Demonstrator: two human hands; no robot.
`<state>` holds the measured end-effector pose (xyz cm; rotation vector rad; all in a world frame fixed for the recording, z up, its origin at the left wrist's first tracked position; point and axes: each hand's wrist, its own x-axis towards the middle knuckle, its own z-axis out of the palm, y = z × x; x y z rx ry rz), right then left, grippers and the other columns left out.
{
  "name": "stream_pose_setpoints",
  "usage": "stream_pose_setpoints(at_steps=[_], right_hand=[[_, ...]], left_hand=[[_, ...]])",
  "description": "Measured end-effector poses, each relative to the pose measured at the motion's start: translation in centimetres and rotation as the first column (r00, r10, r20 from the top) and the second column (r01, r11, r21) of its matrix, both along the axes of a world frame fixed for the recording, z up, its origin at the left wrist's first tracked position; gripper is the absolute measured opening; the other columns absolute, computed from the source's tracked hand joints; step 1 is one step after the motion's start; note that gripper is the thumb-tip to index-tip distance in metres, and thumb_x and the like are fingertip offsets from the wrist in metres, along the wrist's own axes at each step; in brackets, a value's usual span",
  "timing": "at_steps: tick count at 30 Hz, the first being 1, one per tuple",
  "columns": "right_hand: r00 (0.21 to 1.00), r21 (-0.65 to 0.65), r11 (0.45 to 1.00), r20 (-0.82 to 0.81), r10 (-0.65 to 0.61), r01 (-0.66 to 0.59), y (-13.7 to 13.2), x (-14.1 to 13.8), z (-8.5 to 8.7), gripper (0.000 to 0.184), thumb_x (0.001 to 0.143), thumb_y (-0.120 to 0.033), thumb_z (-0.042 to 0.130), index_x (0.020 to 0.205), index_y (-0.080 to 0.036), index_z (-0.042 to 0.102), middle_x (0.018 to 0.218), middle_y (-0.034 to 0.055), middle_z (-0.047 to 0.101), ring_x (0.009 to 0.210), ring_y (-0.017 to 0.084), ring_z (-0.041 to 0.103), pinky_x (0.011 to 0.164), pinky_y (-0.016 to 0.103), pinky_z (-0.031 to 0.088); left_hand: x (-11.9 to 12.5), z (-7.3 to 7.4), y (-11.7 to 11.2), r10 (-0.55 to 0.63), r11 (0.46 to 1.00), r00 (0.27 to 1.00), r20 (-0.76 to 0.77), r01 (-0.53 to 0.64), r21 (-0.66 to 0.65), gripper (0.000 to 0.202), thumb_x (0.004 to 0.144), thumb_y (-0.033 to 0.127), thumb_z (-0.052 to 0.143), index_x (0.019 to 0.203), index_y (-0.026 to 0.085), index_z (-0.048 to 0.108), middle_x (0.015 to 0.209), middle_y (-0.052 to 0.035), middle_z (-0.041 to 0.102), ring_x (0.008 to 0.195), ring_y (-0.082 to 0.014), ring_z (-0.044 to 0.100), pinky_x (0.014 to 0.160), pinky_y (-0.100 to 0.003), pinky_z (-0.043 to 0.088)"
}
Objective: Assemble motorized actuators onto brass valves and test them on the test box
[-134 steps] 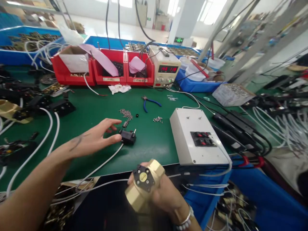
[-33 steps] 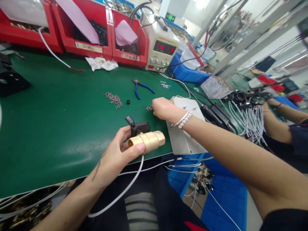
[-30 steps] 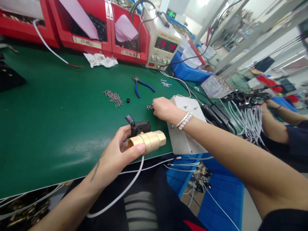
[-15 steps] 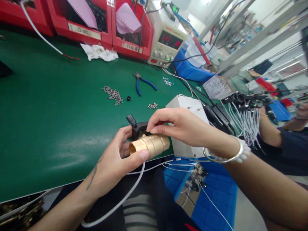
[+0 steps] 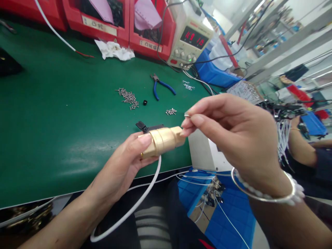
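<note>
My left hand (image 5: 121, 169) is wrapped round a brass valve body (image 5: 163, 140) with a black part (image 5: 148, 127) on its far side and a white cable (image 5: 135, 204) hanging from it. It holds the valve just above the near edge of the green mat (image 5: 52, 114). My right hand (image 5: 230, 135) is raised beside the valve's right end, thumb and forefinger pinched on a small metal screw (image 5: 186, 116). Small heaps of screws (image 5: 128, 98) (image 5: 171, 111) lie on the mat beyond.
Blue-handled pliers (image 5: 162, 88) lie on the mat. Red bins (image 5: 114, 17) and a power supply (image 5: 193, 41) with a red display stand at the back. A white box (image 5: 204, 154) sits behind my right hand. Another person's arm (image 5: 303, 152) works at the right.
My right hand reached to the screw heap, pinched a screw and came back up beside the valve. My left hand lifted and turned the valve slightly.
</note>
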<state>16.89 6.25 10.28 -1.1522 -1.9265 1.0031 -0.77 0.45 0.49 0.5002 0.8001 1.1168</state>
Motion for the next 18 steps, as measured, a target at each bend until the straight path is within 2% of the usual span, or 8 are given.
stream_pose_setpoints(at_steps=[3, 6, 8, 10, 12, 15, 18], right_hand=[[0.996, 0.060, 0.996, -0.048, -0.071, 0.074, -2.7, -0.4, 0.5, 0.016, 0.098, -0.010, 0.068, 0.096, -0.025, 0.073, 0.088, -0.0052, 0.073, 0.077, 0.007, 0.071, 0.077, 0.017, 0.061], [0.995, 0.148, 0.986, 0.077, 0.067, -0.077, -4.7, -1.0, -0.7, 0.013, 0.099, -0.013, 0.068, 0.100, -0.025, 0.074, 0.095, -0.0024, 0.074, 0.083, 0.011, 0.072, 0.076, 0.022, 0.063], [0.980, 0.282, 0.947, 0.163, 0.114, -0.157, -5.4, -1.6, -2.2, 0.016, 0.099, -0.008, 0.065, 0.104, -0.020, 0.074, 0.104, 0.0014, 0.074, 0.093, 0.014, 0.071, 0.082, 0.027, 0.062], [0.977, 0.459, 0.878, 0.210, 0.044, -0.138, -5.6, -2.2, -3.8, 0.018, 0.097, -0.002, 0.062, 0.105, -0.015, 0.073, 0.106, 0.0049, 0.074, 0.098, 0.016, 0.068, 0.088, 0.031, 0.060], [0.970, 0.582, 0.809, 0.232, -0.068, -0.082, -5.5, -2.6, -5.1, 0.016, 0.096, -0.001, 0.063, 0.103, -0.012, 0.073, 0.102, 0.0069, 0.074, 0.097, 0.018, 0.065, 0.090, 0.034, 0.057], [0.967, 0.654, 0.757, 0.201, -0.155, -0.014, -5.0, -2.6, -6.2, 0.012, 0.097, -0.002, 0.063, 0.099, -0.011, 0.070, 0.100, 0.0072, 0.074, 0.095, 0.018, 0.065, 0.091, 0.034, 0.056], [0.975, 0.687, 0.726, 0.130, -0.179, 0.042, -4.5, -2.4, -6.7, 0.012, 0.097, -0.002, 0.064, 0.099, -0.013, 0.068, 0.101, 0.0054, 0.075, 0.096, 0.015, 0.067, 0.092, 0.032, 0.057]], left_hand=[[0.1, 0.9, 0.2, 0.055, 0.998, 0.996, 0.064, -0.057, 0.028, 0.042, 0.093, 0.053, 0.065, 0.123, 0.025, 0.074, 0.137, -0.0056, 0.070, 0.133, -0.0325, 0.061, 0.107, -0.042, 0.057], [0.5, 1.9, 0.5, 0.131, 0.988, 0.990, 0.049, -0.134, 0.075, 0.042, 0.095, 0.049, 0.064, 0.125, 0.021, 0.073, 0.135, -0.0048, 0.071, 0.132, -0.0282, 0.062, 0.102, -0.032, 0.059], [0.9, 2.4, 0.7, 0.165, 0.979, 0.986, 0.035, -0.168, 0.116, 0.040, 0.096, 0.047, 0.062, 0.123, 0.019, 0.073, 0.129, -0.0054, 0.074, 0.128, -0.0266, 0.065, 0.098, -0.028, 0.059], [1.2, 2.8, 0.8, 0.190, 0.967, 0.981, 0.036, -0.193, 0.165, 0.036, 0.098, 0.044, 0.060, 0.118, 0.018, 0.075, 0.120, -0.0059, 0.077, 0.119, -0.0251, 0.069, 0.096, -0.026, 0.059], [1.5, 3.1, 0.7, 0.207, 0.953, 0.976, 0.061, -0.216, 0.212, 0.032, 0.100, 0.041, 0.058, 0.114, 0.019, 0.077, 0.115, -0.0037, 0.078, 0.112, -0.0216, 0.072, 0.095, -0.024, 0.059], [1.7, 3.3, 0.5, 0.212, 0.949, 0.973, 0.091, -0.227, 0.219, 0.028, 0.101, 0.040, 0.057, 0.110, 0.023, 0.078, 0.118, 0.0004, 0.078, 0.114, -0.0193, 0.071, 0.095, -0.022, 0.057], [1.8, 3.6, 0.3, 0.230, 0.956, 0.970, 0.082, -0.241, 0.166, 0.029, 0.100, 0.042, 0.058, 0.111, 0.024, 0.077, 0.121, -0.0010, 0.077, 0.122, -0.0244, 0.068, 0.099, -0.029, 0.057]])
